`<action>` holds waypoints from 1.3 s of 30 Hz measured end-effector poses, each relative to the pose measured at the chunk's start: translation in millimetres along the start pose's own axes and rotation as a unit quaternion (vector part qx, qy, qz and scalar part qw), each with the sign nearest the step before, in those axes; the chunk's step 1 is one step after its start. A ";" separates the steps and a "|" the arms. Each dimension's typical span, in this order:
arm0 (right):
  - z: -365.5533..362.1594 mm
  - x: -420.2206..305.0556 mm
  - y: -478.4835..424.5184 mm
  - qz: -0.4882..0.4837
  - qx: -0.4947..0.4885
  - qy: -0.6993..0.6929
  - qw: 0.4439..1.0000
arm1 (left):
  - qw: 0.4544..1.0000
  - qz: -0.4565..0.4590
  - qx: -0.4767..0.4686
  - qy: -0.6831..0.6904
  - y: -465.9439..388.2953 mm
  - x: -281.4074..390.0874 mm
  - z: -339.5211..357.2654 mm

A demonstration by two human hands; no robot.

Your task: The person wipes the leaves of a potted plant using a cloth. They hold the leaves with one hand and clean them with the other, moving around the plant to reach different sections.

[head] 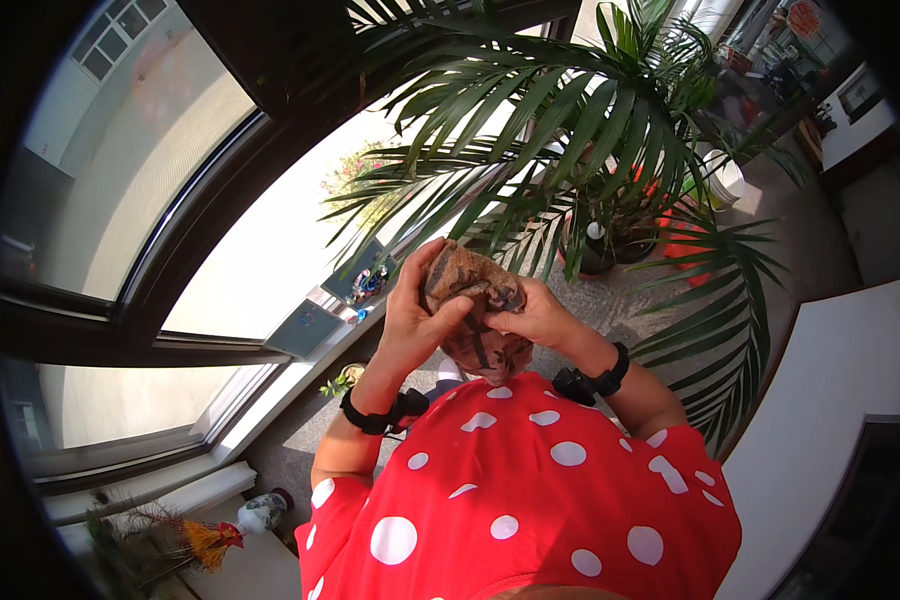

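Note:
Both hands grip a bunched brown cloth (487,345) with dark markings, held up in front of my red polka-dot shirt (510,480). My left hand (416,319) is on its left side, the thumb laid across the front. From the right, my right hand (544,315) pinches the folded cloth near its middle. The lower part of the cloth hangs down close to the shirt. A black strap with a small device is on each wrist. Just beyond the hands, green palm fronds (570,112) spread over the upper view.
Windows with dark frames (195,225) run along the left, above a sill holding small items (367,285). A vase (264,511) stands at lower left. Palm pots (589,251), a red stool-like object (682,244) and a white bucket (724,180) stand beyond. A white surface (817,367) lies right.

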State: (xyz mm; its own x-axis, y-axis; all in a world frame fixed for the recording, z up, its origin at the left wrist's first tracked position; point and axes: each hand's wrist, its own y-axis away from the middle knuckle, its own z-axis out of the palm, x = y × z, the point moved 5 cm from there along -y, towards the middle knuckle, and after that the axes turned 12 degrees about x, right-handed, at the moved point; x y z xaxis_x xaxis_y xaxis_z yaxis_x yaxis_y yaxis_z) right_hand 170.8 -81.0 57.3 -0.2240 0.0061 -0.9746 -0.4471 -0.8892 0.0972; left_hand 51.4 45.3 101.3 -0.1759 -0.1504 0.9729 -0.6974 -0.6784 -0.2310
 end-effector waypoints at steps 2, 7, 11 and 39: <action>-15.9 2.7 3.5 0.047 -0.002 0.018 0.999 | 0.995 -0.052 -0.035 0.074 1.8 -12.3 2.2; -24.2 3.0 5.0 0.032 0.021 -0.036 0.999 | 0.951 -0.178 -0.019 0.253 -4.2 -27.4 18.8; -27.6 12.1 2.3 -0.067 -0.053 0.030 0.996 | 0.915 -0.206 0.041 0.345 -16.1 -28.9 25.2; -56.0 -18.8 1.1 -0.146 0.128 0.044 0.980 | 0.856 -0.295 -0.135 0.402 0.3 -58.7 43.6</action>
State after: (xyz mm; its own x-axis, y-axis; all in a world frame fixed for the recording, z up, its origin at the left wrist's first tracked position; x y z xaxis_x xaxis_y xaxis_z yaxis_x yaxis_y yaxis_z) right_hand 223.0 -107.7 64.4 0.0166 0.1936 -0.9809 -0.6862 -0.7113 -0.1520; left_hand 91.8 22.6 44.8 -0.0830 0.7792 0.6213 -0.9459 -0.2578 0.1969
